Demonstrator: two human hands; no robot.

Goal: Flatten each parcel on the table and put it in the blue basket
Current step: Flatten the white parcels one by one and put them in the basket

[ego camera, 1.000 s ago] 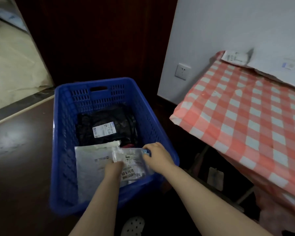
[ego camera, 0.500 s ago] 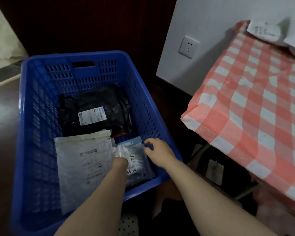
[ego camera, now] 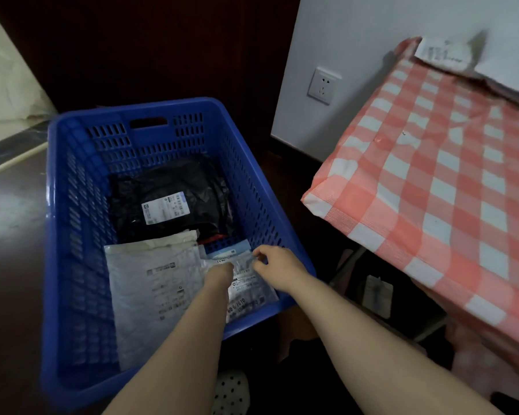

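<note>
Down in the near right corner of the blue perforated plastic basket (ego camera: 138, 110) lies the small clear plastic parcel (ego camera: 249, 292). The left hand (ego camera: 219, 272) rests on it, fingers hidden, so I cannot tell its grip. The right hand (ego camera: 277, 265) seems to pinch its far edge. A white bubble mailer (ego camera: 150, 289) lies just beside.

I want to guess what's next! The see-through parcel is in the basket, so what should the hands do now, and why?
Probably let go and lift both hands out. The clear parcel lies flat in the blue basket, the left hand is on it, the right hand seems to pinch its edge, and a white parcel waits on the table.
</note>
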